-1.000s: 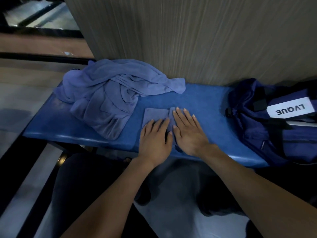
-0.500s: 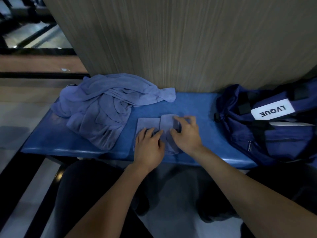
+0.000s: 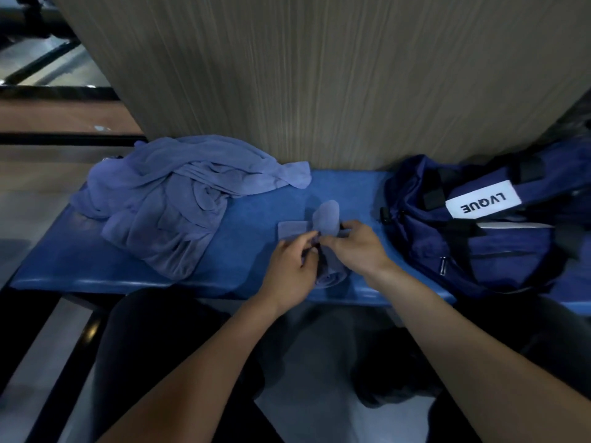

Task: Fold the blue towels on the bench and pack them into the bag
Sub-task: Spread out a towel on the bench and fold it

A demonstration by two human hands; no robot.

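Both hands, left (image 3: pixel 289 266) and right (image 3: pixel 359 249), are pinching a small towel (image 3: pixel 326 219) in curled fingers on the table (image 3: pixel 243 251). A towel pile (image 3: pixel 172 206) is lying left, a bag (image 3: pixel 486 238) right.

"LVQUE" on the white label (image 3: pixel 482 202) of the bag (image 3: pixel 479 247)

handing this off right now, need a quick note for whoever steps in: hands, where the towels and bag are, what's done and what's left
Left hand: pinches the small towel at its middle.
Right hand: grips the same towel, one flap lifted.
That towel lies mid-fold on the bench, near the front edge.
Towel pile: unfolded, at the bench's left end.
Bag: at the right end; whether anything is packed cannot be seen.
Left: finish this fold, fold the pile, pack everything.
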